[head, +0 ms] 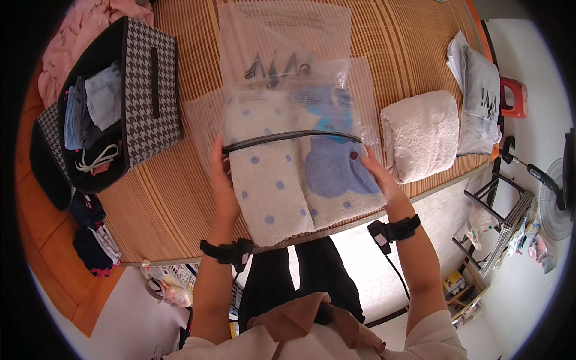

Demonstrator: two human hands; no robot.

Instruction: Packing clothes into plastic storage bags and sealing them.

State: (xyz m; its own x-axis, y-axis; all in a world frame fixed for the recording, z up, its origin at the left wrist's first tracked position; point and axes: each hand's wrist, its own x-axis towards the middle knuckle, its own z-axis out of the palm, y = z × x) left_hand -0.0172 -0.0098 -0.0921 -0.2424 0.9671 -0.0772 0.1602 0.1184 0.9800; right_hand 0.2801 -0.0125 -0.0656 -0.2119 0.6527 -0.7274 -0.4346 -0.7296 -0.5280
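A folded white towel (274, 198) with blue dots and a blue animal-like figure lies partly inside a clear plastic zip bag (283, 40). The bag's dark zip edge (292, 138) crosses the towel, whose near half sticks out toward me. My left hand (224, 189) grips the left end of that edge and the towel's side, fingers mostly hidden. At the right end my right hand (382, 175) holds the bag's corner and the towel, thumb on top. Another clear plastic sheet or bag (202, 126) lies beneath.
A houndstooth fabric storage box (150, 90) with folded clothes stands at left, near pink cloth (67, 49). To the right lie a folded pale towel (423, 135) and a filled plastic bag (479, 99) on the bamboo mat (180, 216). A red stool (517, 96) and a fan (555, 198) are beyond.
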